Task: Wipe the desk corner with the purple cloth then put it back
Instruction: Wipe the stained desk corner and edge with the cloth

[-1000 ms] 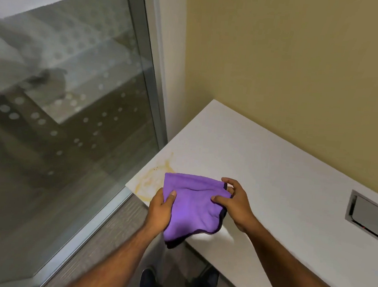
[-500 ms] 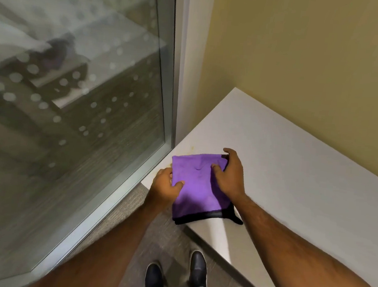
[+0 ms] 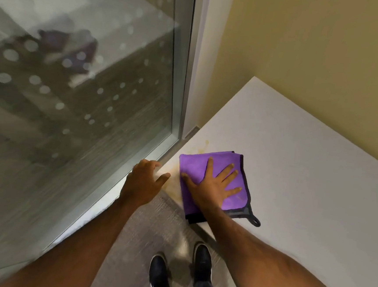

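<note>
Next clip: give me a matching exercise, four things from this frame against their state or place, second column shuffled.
Things:
1. purple cloth
2. right hand
3. left hand
4. yellowish stain

States:
A. spread flat on the cloth
B. open, at the desk edge, off the cloth
C. folded, lying on the desk corner
D. showing beside the cloth's left edge

Pairs: 1-C, 2-A, 3-B, 4-D

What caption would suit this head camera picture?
Right hand presses a purple cloth flat on the stained desk corner; left hand hovers open beside it.

One camera on my head looks steeply down, close over the white desk (image 3: pixel 295 175) corner, glass wall (image 3: pixel 74 87) at left, my shoes (image 3: pixel 203 261) below.
</note>
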`<state>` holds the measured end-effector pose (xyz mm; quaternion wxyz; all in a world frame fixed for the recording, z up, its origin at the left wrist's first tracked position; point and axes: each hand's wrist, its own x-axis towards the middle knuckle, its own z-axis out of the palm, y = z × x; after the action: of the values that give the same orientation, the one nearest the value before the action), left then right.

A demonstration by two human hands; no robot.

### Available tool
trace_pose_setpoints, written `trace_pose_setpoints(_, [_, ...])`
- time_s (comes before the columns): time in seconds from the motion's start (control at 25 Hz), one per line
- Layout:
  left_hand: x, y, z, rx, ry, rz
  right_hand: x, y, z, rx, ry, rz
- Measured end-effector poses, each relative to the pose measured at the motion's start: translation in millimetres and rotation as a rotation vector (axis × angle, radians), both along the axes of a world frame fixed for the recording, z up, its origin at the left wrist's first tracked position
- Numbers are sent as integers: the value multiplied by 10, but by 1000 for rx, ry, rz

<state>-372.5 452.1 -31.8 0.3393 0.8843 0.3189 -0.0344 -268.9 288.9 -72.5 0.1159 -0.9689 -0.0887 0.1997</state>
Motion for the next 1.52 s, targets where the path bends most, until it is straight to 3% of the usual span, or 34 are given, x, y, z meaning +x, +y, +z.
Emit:
trace_pose_setpoints(0.08, [-57,117,-145,-30,45,-9,67,51,-113,-44,-91,68])
trace_pose_setpoints(0.28, [-72,256,-432,-466,19,133,290,118,-252,-34,-256,313])
trace_pose_setpoints(0.44, [-161,242,-471,-599,-83,283,344,-55,-247,141,-300,557])
trace_pose_setpoints(0.52, [-187,270,-455,-616,-113,317,384,-238,-266,149,-307,571])
trace_pose_setpoints(0.72, [-285,435,-567,-436,-65,185,598,183,-239,-34,-309,368])
trace_pose_setpoints(0.88, [-362,483,-624,-163,23,-10,407,423,-221,82,-289,589])
trace_pose_setpoints(1.0, [-418,486,-542,-61,61,-63,318,38,-197,217,-283,553])
trace_pose_setpoints(1.16, [-453,604,-479,9,93,-154,579,29,-174,5,-305,332])
trace_pose_setpoints(1.24, [-492,672,-507,23,122,-153,612,326,-177,-42,-283,357])
trace_pose_setpoints(1.36, [-571,611,-568,-7,171,-134,489,529,-150,121,-275,525])
trace_pose_setpoints(1.52, [-629,494,-608,59,188,-170,236,-25,-177,334,-269,580])
